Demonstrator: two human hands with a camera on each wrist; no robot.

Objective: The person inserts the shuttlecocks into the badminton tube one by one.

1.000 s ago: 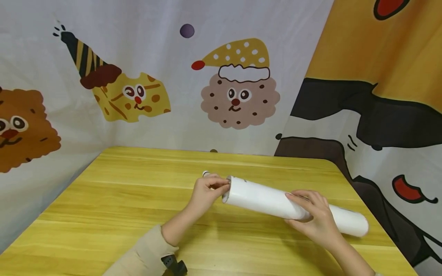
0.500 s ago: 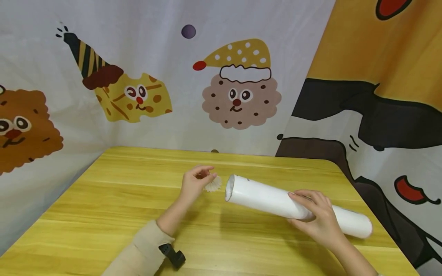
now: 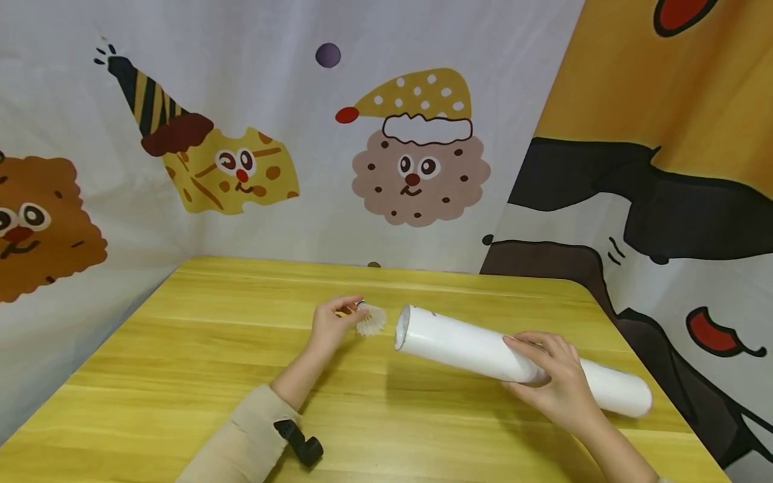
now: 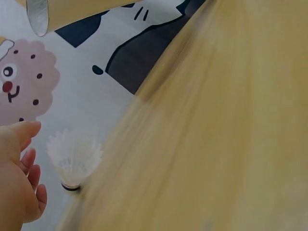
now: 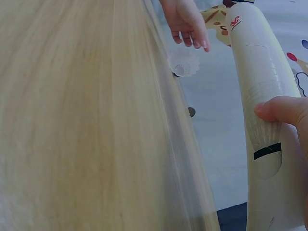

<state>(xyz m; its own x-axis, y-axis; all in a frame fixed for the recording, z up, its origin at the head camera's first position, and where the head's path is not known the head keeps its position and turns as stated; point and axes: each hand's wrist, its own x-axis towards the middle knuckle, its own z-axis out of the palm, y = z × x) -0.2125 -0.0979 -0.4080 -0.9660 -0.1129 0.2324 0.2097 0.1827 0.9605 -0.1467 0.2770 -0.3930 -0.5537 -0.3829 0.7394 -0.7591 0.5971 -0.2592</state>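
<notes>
A white shuttlecock (image 3: 372, 320) with a dark band round its base lies on the table, its feather skirt turned toward the tube. My left hand (image 3: 329, 327) is right beside it, and in the head view its fingertips overlap the base. In the left wrist view the loosely bent fingers (image 4: 32, 174) have nothing between them, and the shuttlecock (image 4: 74, 156) shows past them. My right hand (image 3: 558, 382) grips a long white shuttlecock tube (image 3: 461, 339) around its middle, tilted with its open end up and to the left. A shuttlecock picture (image 5: 267, 134) shows on the tube under the thumb.
The wood-grain table (image 3: 199, 376) reaches back to a white curtain (image 3: 314, 221) with cartoon prints. A black strap mount (image 3: 300, 443) sits on the left sleeve (image 3: 241, 436).
My left hand has drawn back leftward from the tube's mouth, bringing the shuttlecock behind it into sight, then shifted slightly further left. My right hand keeps its grip on the tube.
</notes>
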